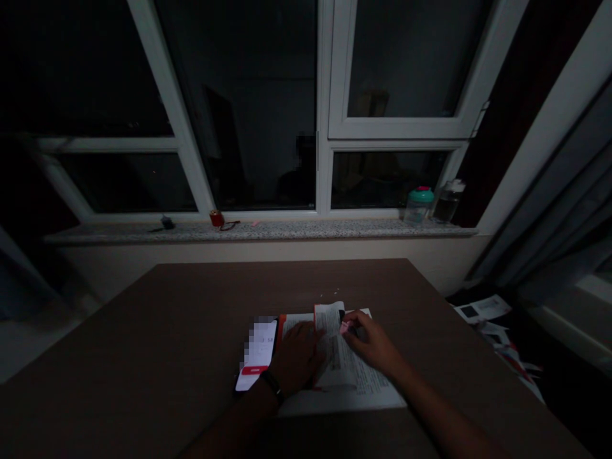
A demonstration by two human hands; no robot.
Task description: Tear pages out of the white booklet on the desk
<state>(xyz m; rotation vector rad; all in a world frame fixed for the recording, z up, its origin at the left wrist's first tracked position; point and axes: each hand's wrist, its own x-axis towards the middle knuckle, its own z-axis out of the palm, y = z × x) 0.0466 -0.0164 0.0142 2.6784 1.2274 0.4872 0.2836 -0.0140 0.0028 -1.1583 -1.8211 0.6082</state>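
Note:
An open book [373, 381] with printed pages lies on the brown table in front of me. One of its pages [329, 347] is raised and curls over in the middle. My left hand [297, 357], with a dark band at the wrist, rests on the left part of the book, fingers spread. At the upper right of the curled page, my right hand [361, 335] is closed in a pinch on a small pink piece [345, 327]; its exact kind is unclear in the dim light. Left of the book lies a phone [258, 350] with a lit screen.
Small white bits [336, 292] lie on the table [167, 331] beyond the book. Along the stone windowsill [287, 229] stand a small red container [217, 218], a dark bottle [167, 222], a green-lidded cup [419, 205] and a clear bottle [447, 201]. Papers [492, 312] are at the right.

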